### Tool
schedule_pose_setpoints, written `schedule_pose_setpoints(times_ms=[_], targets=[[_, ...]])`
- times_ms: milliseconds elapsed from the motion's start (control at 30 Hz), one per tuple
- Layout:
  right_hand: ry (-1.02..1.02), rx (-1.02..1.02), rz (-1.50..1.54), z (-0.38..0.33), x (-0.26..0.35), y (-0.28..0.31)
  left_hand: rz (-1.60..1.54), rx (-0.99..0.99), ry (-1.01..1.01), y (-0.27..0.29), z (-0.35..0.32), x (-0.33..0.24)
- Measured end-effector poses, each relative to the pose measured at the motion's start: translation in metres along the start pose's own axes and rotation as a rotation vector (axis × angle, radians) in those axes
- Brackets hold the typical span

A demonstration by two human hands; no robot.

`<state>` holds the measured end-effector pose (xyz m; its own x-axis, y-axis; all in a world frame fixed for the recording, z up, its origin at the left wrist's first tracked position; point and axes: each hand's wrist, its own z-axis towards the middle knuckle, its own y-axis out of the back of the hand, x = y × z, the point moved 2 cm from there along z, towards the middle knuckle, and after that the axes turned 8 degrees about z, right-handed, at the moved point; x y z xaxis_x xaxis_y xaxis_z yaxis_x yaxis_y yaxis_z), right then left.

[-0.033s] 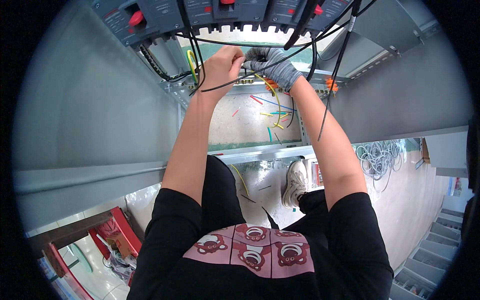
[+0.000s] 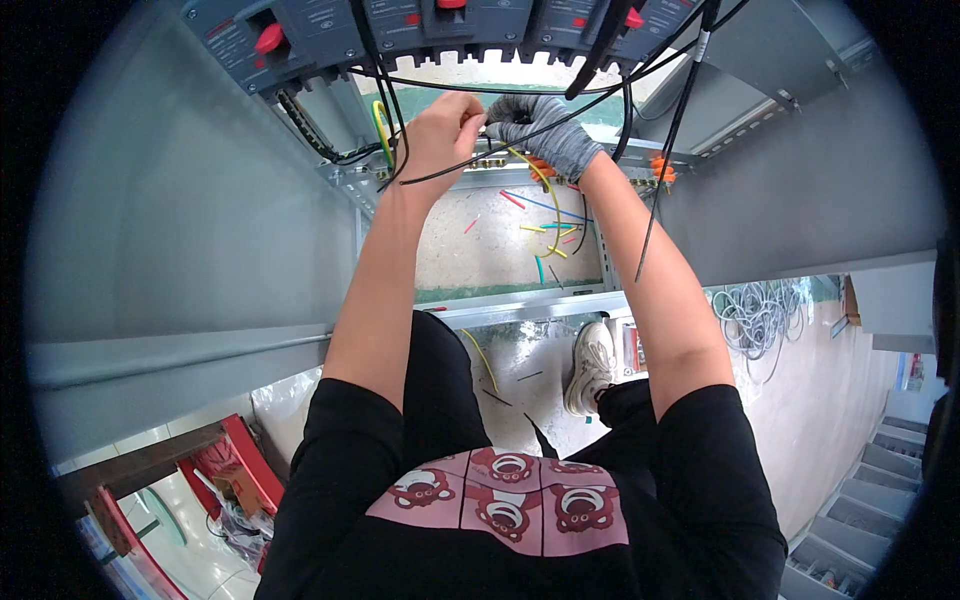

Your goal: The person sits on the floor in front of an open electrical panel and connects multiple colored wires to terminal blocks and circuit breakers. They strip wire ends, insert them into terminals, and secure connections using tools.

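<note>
Above the metal crossbar (image 2: 480, 178) of a grey cabinet, my two hands meet fingertip to fingertip. My left hand (image 2: 442, 138) is bare, its thumb and fingers pinched together. A grey knit glove covers my right hand (image 2: 550, 128), whose fingers are curled closed against the left fingertips. Whatever the fingers pinch is small, dark and mostly hidden. A loose black wire (image 2: 500, 148) passes in front of both hands. Below the right hand hangs a yellow wire (image 2: 556, 205), beside orange pieces (image 2: 541, 168) on the bar. A green-yellow wire (image 2: 383, 130) curves left of my left hand.
Dark grey circuit breakers (image 2: 400, 35) with red handles line the top. Black cables (image 2: 683, 120) hang at the right. Cabinet walls stand on both sides. Coloured wire scraps (image 2: 550, 228) litter the floor under the bar. A coil of grey cable (image 2: 758, 318) lies at the right.
</note>
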<state>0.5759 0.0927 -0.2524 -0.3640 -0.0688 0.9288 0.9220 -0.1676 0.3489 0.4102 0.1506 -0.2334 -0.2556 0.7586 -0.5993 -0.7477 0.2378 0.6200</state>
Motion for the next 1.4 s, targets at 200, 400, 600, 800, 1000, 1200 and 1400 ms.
schedule_pose_setpoints(times_ms=[200,400,600,800,1000,1200,1400], targets=[[0.048,0.001,-0.018,0.003,-0.011,0.0,-0.129,0.056,0.126,-0.005,0.0,0.013],[0.052,0.031,-0.12,0.004,-0.004,-0.001,-0.159,0.033,0.187,-0.011,-0.002,0.019],[-0.057,0.04,-0.082,0.001,0.006,-0.007,-0.165,0.016,0.241,-0.008,-0.004,0.024],[0.041,-0.108,-0.255,-0.002,-0.001,-0.009,-0.149,-0.011,0.274,-0.008,-0.004,0.023],[0.084,-0.14,-0.358,-0.004,-0.002,-0.012,-0.206,-0.003,0.19,-0.006,-0.009,0.016],[0.087,-0.115,-0.351,0.0,-0.012,-0.013,-0.064,-0.045,0.133,-0.003,-0.011,0.005],[0.118,-0.108,-0.393,0.002,-0.015,-0.014,-0.123,-0.093,0.188,-0.012,-0.01,0.01]])
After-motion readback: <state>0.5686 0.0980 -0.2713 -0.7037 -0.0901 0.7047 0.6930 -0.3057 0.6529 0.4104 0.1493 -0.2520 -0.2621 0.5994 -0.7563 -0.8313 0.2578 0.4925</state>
